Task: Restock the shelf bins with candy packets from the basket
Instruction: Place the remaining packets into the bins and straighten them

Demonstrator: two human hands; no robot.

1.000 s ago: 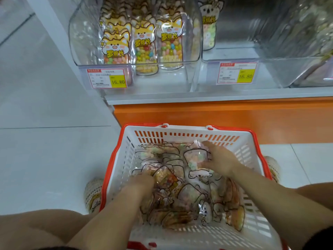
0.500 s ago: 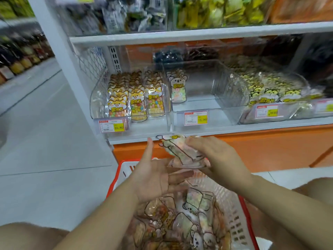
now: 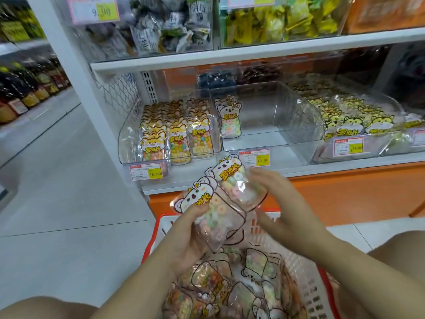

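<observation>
Two koala-print candy packets (image 3: pixel 220 199) filled with pastel rings are held up in front of the lowest shelf, above the basket (image 3: pixel 296 265). My left hand (image 3: pixel 184 238) grips the nearer packet from below, thumb across its front. My right hand (image 3: pixel 282 208) holds the farther packet (image 3: pixel 236 180) from the right side. The red-and-white basket below holds several more packets (image 3: pixel 230 286). The middle clear bin (image 3: pixel 287 125) contains a single koala packet (image 3: pixel 230 120); the left bin (image 3: pixel 128 139) is full of fox-print packets.
A third bin (image 3: pixel 358 134) at the right holds yellow cat-print packets. Price tags (image 3: pixel 254 157) hang on the bin fronts. An upper shelf (image 3: pixel 253 51) carries bagged snacks. Tiled floor (image 3: pixel 57 192) lies to the left, with bottles (image 3: pixel 27 93) on a distant shelf.
Both hands rose out of the basket with packets. The view tilted up from the basket to the shelves. My left hand, open half a second ago, now grips a packet.
</observation>
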